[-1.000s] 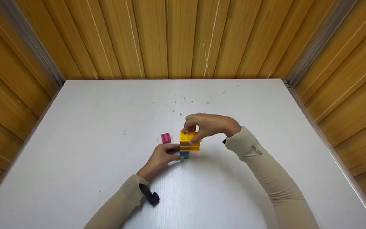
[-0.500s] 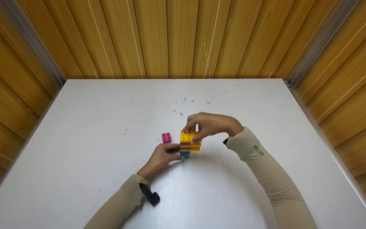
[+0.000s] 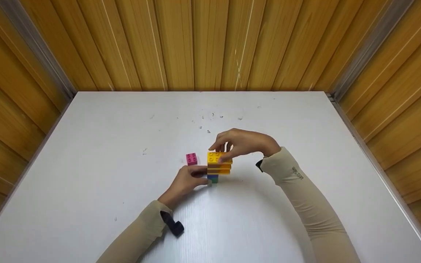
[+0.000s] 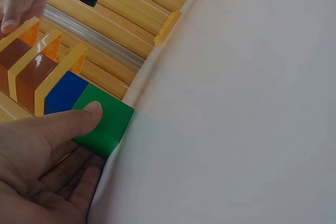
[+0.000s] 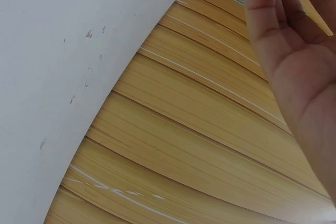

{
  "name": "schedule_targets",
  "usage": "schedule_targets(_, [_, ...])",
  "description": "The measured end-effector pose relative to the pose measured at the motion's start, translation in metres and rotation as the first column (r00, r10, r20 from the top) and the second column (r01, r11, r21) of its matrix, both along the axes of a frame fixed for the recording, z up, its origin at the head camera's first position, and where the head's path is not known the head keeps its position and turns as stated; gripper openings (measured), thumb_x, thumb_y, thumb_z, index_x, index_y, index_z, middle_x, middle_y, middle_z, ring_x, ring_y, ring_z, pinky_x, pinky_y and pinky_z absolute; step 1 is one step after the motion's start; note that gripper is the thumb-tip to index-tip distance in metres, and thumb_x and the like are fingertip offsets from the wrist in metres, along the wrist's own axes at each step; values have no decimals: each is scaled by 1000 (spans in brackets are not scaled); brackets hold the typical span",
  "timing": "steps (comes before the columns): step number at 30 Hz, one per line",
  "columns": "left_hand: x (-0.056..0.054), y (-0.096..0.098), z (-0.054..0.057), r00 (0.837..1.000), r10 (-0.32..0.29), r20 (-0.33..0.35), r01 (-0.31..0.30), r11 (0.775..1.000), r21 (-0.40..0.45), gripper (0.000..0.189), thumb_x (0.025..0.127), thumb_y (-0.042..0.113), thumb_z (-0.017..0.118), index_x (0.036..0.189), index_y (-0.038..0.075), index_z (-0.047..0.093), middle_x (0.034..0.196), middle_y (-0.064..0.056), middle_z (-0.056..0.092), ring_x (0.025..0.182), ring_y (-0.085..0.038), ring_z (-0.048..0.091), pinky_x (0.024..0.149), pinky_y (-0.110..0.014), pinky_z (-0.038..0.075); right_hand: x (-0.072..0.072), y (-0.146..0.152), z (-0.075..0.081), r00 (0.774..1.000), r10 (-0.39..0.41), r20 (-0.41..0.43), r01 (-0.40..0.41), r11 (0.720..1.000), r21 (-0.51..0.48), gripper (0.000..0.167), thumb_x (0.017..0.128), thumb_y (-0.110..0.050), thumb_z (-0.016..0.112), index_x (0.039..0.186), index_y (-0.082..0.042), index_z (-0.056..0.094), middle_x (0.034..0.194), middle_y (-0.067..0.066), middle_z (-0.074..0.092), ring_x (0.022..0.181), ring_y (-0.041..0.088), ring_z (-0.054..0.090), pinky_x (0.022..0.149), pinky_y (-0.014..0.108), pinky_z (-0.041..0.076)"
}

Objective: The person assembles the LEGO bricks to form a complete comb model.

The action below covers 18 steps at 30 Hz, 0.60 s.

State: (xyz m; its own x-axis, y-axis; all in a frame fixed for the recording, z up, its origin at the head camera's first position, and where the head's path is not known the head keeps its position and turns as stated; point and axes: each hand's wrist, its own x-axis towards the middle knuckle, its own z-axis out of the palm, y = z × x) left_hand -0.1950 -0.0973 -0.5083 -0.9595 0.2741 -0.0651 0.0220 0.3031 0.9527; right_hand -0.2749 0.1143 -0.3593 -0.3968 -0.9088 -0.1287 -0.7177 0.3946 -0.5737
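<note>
A stack of toy building bricks stands upright on the white table. Its base is a green brick (image 4: 107, 121) with a blue brick (image 4: 65, 93) on it. Above come yellow plates (image 3: 224, 171) overhanging to the right, with brown bricks (image 4: 37, 77) between them; the topmost yellow plate (image 3: 212, 157) shows studs. My left hand (image 3: 185, 182) pinches the green brick, thumb on its near face, other fingers partly hidden behind. My right hand (image 3: 245, 142) is arched over the stack, thumb tip at the top plate and fingertips just beyond its back edge. Their exact contact is hard to see.
A pink brick (image 3: 191, 159) with studs lies left of the stack, just beyond my left hand. In the left wrist view a thin yellow piece (image 4: 168, 27) shows at the edge of the table (image 4: 236, 103). Wood-patterned walls (image 3: 207, 44) enclose the table's back and sides.
My right thumb tip has moved slightly up from the top plate's front face, and its fingers have risen a little. My left hand and the stack have stayed put.
</note>
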Motion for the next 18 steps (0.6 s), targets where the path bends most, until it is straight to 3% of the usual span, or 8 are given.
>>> schedule_targets(10, [-1,1,-2,1000,5,12,-5,1000,-4,45,78,13,79,121,9,67,119,-8,69,114,-23,63,102,-38,47,-7,-1,-7,994,-60,93,68,994,-86,38,89,-26,69,122,-8,66,111,10,67,98,21,65,92,37,54])
schedule_targets(18, [-2,1,-1,1000,7,21,-7,1000,-16,45,78,14,79,121,11,67,120,-5,69,114,-21,63,103,-38,47,-18,-3,-18,989,-84,120,104,981,-165,35,91,-22,67,121,-5,66,118,11,65,104,24,65,97,39,52])
